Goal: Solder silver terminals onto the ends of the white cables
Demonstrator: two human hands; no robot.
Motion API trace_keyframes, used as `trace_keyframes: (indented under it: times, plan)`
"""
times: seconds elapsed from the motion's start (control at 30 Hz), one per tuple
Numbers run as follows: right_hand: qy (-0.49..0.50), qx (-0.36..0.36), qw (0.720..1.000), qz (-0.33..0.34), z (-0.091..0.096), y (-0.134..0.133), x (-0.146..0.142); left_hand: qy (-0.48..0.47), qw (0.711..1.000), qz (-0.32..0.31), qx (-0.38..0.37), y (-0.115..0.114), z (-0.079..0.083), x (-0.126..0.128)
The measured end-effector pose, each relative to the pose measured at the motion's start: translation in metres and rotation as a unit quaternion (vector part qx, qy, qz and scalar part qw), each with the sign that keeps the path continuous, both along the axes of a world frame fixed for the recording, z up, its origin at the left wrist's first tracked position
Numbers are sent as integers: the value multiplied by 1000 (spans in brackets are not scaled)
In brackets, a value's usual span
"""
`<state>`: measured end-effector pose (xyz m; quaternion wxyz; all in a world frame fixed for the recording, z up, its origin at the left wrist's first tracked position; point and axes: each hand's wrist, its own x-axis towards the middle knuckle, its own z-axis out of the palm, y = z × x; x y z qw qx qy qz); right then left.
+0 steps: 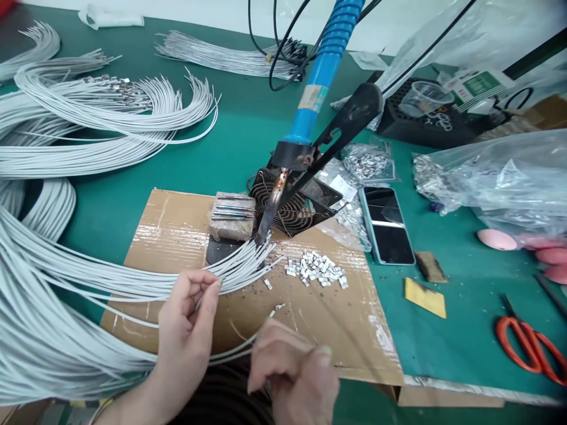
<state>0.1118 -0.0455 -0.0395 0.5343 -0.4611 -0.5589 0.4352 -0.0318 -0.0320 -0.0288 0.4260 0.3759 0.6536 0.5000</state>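
A bundle of thin white cables (146, 286) runs in from the left, its ends fanned out below the tip of a blue-handled soldering iron (277, 192). Thumb and fingertips of my left hand (188, 330) are pinched together at the bundle, closed on a white cable. Lower right, my right hand (295, 369) is slightly blurred, fingers curled in; whatever it may hold is hidden. A few separate white cables (234, 354) pass between the hands, with an end beside my right knuckles. Small silvery metal pieces (316, 268) lie piled on the cardboard (349, 342).
A block with metal strips (233, 215) and a small fan (295, 206) stand behind the cable ends. To the right lie a phone (387, 227), a yellow sponge (425, 297) and orange-handled scissors (527, 345). More cable bundles (110, 118) cover the left side.
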Motion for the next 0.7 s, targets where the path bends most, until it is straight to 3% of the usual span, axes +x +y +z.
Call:
trace_keyframes:
  times: [0.13, 0.23, 0.43, 0.6, 0.7]
  plan:
    - [17, -34, 998, -57, 3, 12, 11, -76, 996, -27, -38, 5, 5, -2]
    - [-23, -104, 994, -11, 2, 22, 10, -83, 996, -22, -37, 3, 14, 2]
    - [51, -162, 984, 49, 6, 28, 2, -70, 996, -52, -14, -4, 15, 3]
    - [63, -142, 988, 19, 7, 28, 1, -63, 995, -73, 2, -8, 12, 6]
    - [44, -113, 992, -20, 8, 25, -5, -63, 997, -35, -16, -10, 18, 15]
